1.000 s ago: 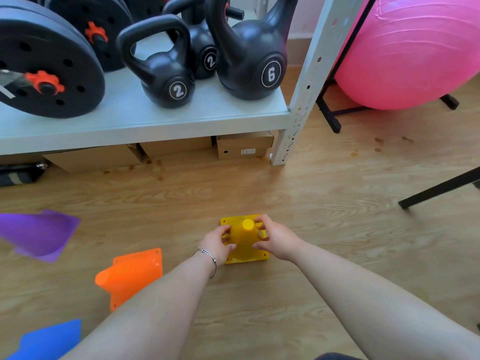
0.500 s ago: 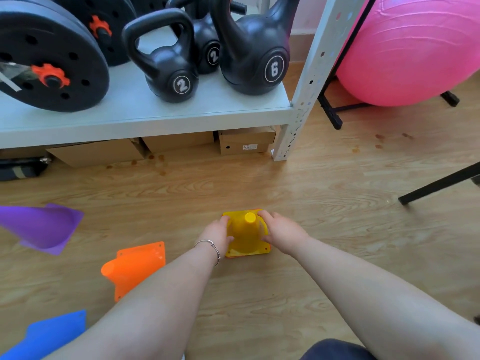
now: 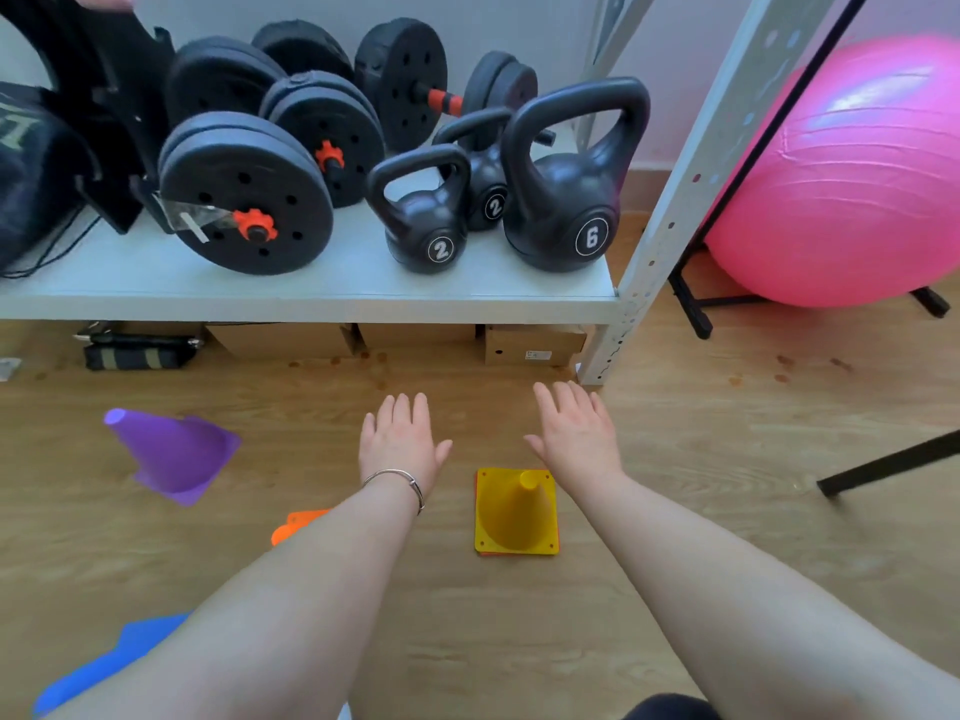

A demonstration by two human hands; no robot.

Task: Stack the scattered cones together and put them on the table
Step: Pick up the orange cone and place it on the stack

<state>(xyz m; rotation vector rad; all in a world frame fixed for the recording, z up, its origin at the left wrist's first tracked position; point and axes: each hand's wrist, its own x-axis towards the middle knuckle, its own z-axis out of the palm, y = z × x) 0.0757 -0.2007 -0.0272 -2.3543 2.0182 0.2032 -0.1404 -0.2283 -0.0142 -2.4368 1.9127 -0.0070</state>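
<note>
A yellow cone stands upright on the wooden floor, with an orange edge showing under its base. My left hand hovers flat and open above and left of it, a bracelet on the wrist. My right hand is open too, just above the cone's right corner. Neither hand touches the cone. A purple cone lies on its side at the left. An orange cone peeks out from behind my left forearm. A blue cone lies at the bottom left, partly hidden by the arm.
A low white shelf holds black kettlebells and weight plates; cardboard boxes sit beneath it. A pink exercise ball rests at the right on a black stand. A black bar crosses the floor at right.
Both hands have let go of the yellow cone and moved up and apart, fingers spread. The camera has tilted up, so the cone sits lower in view.
</note>
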